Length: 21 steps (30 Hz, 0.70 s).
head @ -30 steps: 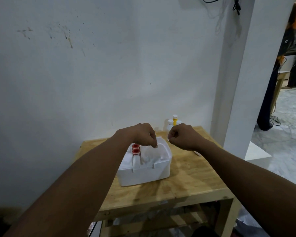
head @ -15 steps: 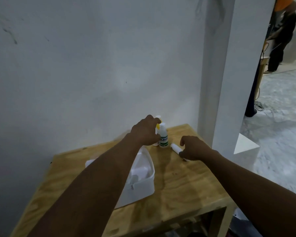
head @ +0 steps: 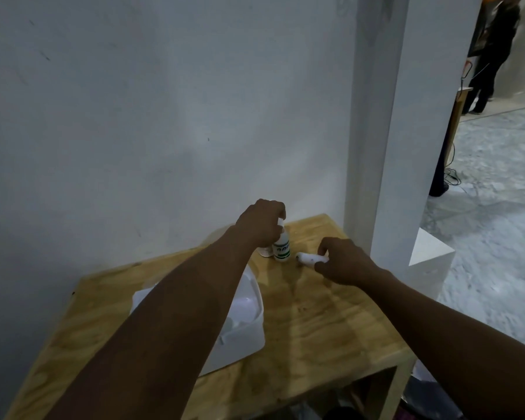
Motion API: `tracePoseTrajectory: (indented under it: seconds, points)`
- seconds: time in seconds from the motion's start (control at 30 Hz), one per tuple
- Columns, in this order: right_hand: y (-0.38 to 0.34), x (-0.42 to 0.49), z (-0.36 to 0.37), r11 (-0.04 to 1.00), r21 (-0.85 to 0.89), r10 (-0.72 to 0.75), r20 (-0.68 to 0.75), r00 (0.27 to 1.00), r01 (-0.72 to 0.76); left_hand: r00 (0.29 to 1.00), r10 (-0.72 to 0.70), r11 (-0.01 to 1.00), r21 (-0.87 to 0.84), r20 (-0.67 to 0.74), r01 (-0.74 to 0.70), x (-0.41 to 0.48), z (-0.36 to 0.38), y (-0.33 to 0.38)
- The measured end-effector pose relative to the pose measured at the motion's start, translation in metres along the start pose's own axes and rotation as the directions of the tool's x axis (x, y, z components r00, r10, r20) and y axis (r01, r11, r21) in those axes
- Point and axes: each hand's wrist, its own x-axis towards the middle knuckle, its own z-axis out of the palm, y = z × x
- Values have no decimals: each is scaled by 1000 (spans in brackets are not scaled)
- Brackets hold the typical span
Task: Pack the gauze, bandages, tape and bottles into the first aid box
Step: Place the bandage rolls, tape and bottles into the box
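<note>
Head view looks down on a wooden table [head: 315, 322] set against a pale wall, with the white first aid box [head: 243, 334] as the landmark near its middle. That box sits open, largely hidden under the left forearm, so what it already holds cannot be made out.

Beyond the box, toward the wall, stands a small white bottle [head: 282, 247] with a green label, upright. The left hand [head: 259, 225] is curled over its top, fingers around the cap; it looks like a grasp, though the contact itself is hidden. A second small container [head: 265, 252] sits just beside the bottle, mostly covered by that hand.

To the right of the box and slightly beyond it lies a white roll [head: 308, 258], probably a bandage, on its side, its long axis running roughly left to right. The right hand [head: 343, 263] pinches its right end between fingertips and thumb.

Both items lie on the far side of the box from the person, so each must be drawn back toward the body and inward to reach the opening. The left hand's bottle is nearer the box, and I judge it the easier first drop.
</note>
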Motion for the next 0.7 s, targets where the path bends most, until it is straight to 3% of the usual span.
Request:
tracePoseTrajectory:
  seconds: [0.23,0.43,0.53,0.7]
  points:
    - [-25,-4,-34,987,125,-53,-326,944,99,994,43,993,-105,-99,-53,-26,-55,1]
    - [-75,-26,-49,935,212,-152,-481,863,283,990,-16,988,-151,-140,-6,-74,-104,-11]
    - [-102,-43,-47,898,231,-244,-448,860,375,991,-73,978,-201,-116,48,-100,-111,-24]
    - [-133,-64,-34,888,97,-432,-160,887,450,992,-123,966,-232,-32,112,-133,-102,-37]
